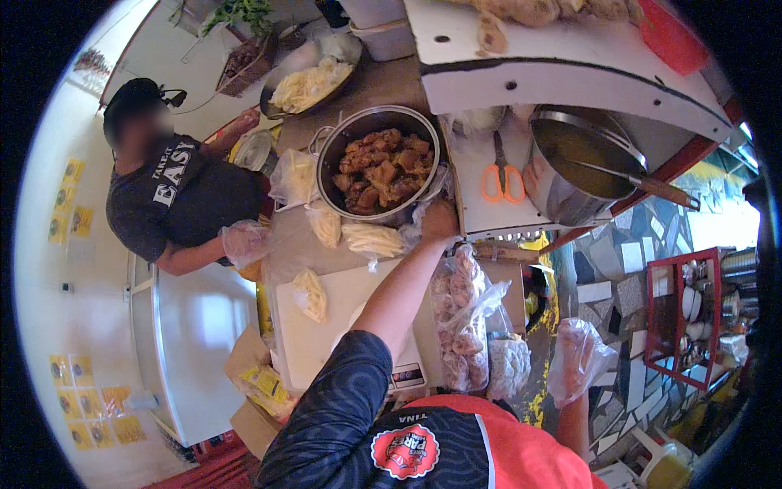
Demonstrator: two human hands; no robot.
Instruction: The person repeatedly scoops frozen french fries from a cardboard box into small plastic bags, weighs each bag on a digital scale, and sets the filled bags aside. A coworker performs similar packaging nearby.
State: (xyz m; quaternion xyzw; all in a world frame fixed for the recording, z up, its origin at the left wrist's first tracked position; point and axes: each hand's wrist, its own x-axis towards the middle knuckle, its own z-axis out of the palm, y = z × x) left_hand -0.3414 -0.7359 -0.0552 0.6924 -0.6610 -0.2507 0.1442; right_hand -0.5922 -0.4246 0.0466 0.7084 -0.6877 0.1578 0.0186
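Note:
My left hand (438,220) reaches to the lower right side of a steel pot (324,183), beside clear plastic bags; its fingers are partly hidden. Browned meat pieces (382,174) fill much of the pot. A loose clear plastic bag covers my right hand (574,357), which is raised off to the right, away from the table; its fingers are blurred. Bags of pale strips (372,239) lie below the pot, and another such bag (310,296) rests on the white board (293,348). Long bags of meat pieces (461,330) lie near my body, right of a digital scale (408,376).
Orange-handled scissors (502,183) and a large pot (565,202) with a ladle (669,191) sit on the right shelf. A pan of pale strips (311,85) stands at the back. Across the table is another person (189,195), one hand bagged in plastic. A red rack (684,318) stands far right.

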